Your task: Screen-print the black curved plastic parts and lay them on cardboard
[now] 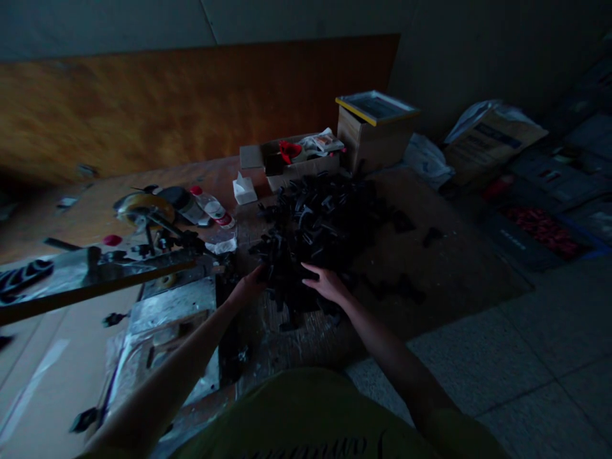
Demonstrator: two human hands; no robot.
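Observation:
A large heap of small black parts covers the middle of the wooden worktop; the dim light hides what kind they are. At the heap's near left edge is my left hand, its fingertips dark and lost against the black pieces. Whether it grips one of them I cannot tell. My right hand is over the near side of the heap, palm turned inward, with thumb and fingers apart and nothing visible between them. Black parts lie between and around both hands.
Left stands a machine with a long metal guide. Behind are a bottle, a tissue box, an open carton and a cardboard box. To the right are a sack and a crate of red pieces.

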